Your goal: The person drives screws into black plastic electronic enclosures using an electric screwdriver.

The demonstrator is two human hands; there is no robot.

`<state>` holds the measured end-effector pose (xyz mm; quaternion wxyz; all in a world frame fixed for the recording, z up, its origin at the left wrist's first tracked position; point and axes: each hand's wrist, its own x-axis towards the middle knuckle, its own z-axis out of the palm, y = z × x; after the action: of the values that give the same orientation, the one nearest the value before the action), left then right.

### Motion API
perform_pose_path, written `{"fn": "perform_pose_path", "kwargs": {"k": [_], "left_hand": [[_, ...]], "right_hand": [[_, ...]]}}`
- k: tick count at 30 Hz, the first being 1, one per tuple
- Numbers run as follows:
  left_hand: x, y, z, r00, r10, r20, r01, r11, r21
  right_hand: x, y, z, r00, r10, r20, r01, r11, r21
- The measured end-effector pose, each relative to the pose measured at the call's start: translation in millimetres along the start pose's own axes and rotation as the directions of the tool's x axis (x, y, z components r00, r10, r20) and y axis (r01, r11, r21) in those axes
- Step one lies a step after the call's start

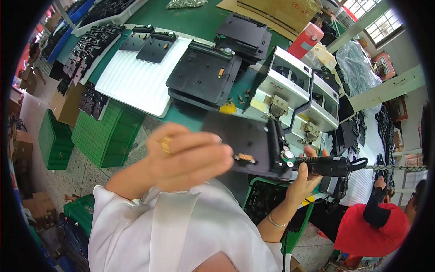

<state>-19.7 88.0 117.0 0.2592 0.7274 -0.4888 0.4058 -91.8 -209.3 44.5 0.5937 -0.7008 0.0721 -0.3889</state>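
Observation:
A flat black panel [239,138] with a hinge-like rod along its right side and a small copper-coloured piece lies in front of me at the table edge. My left hand [186,156], wearing a gold ring, is just in front of the panel's left part, slightly blurred. Its fingers are pressed together, and whatever they may hold is hidden. On the right, my right hand [304,179] grips a black electric screwdriver [328,166] held sideways. The tool's tip end meets the round metal fitting [288,156] at the panel's right side.
Stacked black panels [204,75] stand beyond, beside a white ribbed tray [140,72] carrying two smaller plates. White machines [285,75] stand right of them. Green crates [106,133] are on the floor at left. A person in red [374,229] works at right. A black cable hangs near my right arm.

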Motion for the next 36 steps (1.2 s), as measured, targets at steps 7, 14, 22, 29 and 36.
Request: {"fn": "perform_pose_path", "kwargs": {"k": [7, 14, 22, 29, 36], "left_hand": [[6.7, -60.8, -20.2, 0.635, -0.765, -0.105, 0.713, 0.633, -0.302], [5.1, -117.4, -6.2, 0.445, -0.879, 0.171, 0.621, 0.166, -0.766], [21.4, -175.1, -21.4, 0.357, -0.872, 0.334, 0.533, -0.104, -0.839], [105.4, -190.7, 11.0, 0.809, -0.445, 0.383, 0.558, 0.785, -0.268], [138.9, -165.9, 58.3, 0.58, -0.211, 0.787, 0.439, 0.895, -0.083]], "right_hand": [[-3.0, -7.6, -26.4, 0.993, 0.12, 0.017, -0.121, 0.979, 0.162], [-6.1, -7.9, -15.5, 0.992, 0.117, -0.057, -0.109, 0.987, 0.116], [-6.4, -9.7, -12.9, 0.986, 0.147, -0.075, -0.143, 0.988, 0.052], [-4.5, -6.4, -7.2, 0.98, 0.165, -0.114, -0.147, 0.977, 0.152], [-6.2, -2.6, -6.4, 0.984, 0.151, -0.09, -0.133, 0.974, 0.186]]}}
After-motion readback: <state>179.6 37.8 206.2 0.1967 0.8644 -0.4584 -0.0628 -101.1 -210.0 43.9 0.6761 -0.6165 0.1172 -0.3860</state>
